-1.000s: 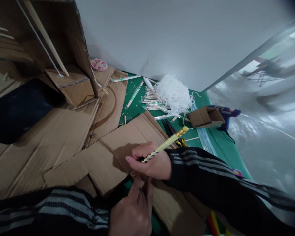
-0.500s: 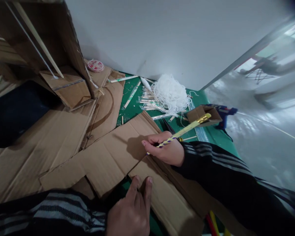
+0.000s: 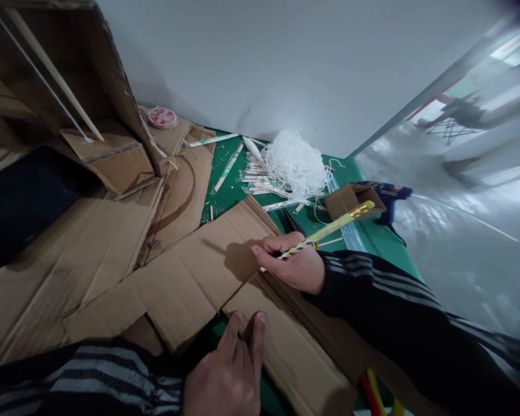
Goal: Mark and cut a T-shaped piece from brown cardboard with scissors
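My right hand (image 3: 292, 266) grips a yellow patterned pencil (image 3: 329, 230) with a gold band near its upper end. The pencil's tip rests low at the corner where two pieces of cardboard meet. One piece is a notched brown cardboard sheet (image 3: 195, 254) stretching left. The other is a cardboard strip (image 3: 303, 352) running toward the lower right. My left hand (image 3: 227, 370) presses on this strip's near end with two fingers stretched out, holding nothing. A dark gap with green tabletop shows between the pieces, just above the left hand.
A tangled pile of white string (image 3: 294, 164) lies beside wrapped chopsticks (image 3: 255, 184). A small cardboard box (image 3: 346, 202) and a blue glue gun (image 3: 390, 199) sit at the right edge. A tall cardboard structure (image 3: 125, 115) stands left. Red and yellow handles (image 3: 372, 390) show below my right arm.
The view has shifted slightly, so the background sits a little further left. Both hands keep nearly the same pose, with the pencil still at the cardboard corner.
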The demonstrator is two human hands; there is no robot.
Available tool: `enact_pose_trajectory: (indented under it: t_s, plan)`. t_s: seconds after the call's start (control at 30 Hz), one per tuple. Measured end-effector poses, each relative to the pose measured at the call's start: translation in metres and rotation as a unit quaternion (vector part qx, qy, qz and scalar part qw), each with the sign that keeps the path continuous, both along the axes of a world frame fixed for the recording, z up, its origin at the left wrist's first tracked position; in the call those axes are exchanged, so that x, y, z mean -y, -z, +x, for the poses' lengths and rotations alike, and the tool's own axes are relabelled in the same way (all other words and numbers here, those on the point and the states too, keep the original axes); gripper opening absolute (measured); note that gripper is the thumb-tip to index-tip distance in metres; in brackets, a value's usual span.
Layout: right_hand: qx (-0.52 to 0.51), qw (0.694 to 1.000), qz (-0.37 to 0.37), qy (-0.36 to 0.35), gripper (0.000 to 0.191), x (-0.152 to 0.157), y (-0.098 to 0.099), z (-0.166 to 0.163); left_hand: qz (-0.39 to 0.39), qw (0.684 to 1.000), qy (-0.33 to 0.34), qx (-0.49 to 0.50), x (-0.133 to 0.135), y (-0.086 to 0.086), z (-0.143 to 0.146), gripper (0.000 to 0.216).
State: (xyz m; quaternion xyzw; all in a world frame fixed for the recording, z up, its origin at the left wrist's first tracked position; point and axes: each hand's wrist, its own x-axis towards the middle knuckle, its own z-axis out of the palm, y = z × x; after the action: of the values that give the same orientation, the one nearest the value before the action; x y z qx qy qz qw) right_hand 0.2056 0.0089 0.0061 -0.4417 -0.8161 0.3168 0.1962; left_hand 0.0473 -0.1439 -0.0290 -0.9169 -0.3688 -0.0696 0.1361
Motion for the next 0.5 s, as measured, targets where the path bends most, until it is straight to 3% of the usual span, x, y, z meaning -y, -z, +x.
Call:
enact_pose_trajectory:
  t_s: [0.33, 0.5]
  plan:
    - [0.021, 0.999, -0.011, -0.029, 0.042, 0.012, -0.005, 0.011, -0.005, 1.000, 0.017, -0.010, -0.001, -0.005, -0.001, 0.051]
    - [0.026, 0.999, 0.005, -0.042, 0.041, 0.024, -0.008, 0.023, -0.011, 1.000, 0.010, 0.003, 0.001, 0.001, -0.001, 0.052]
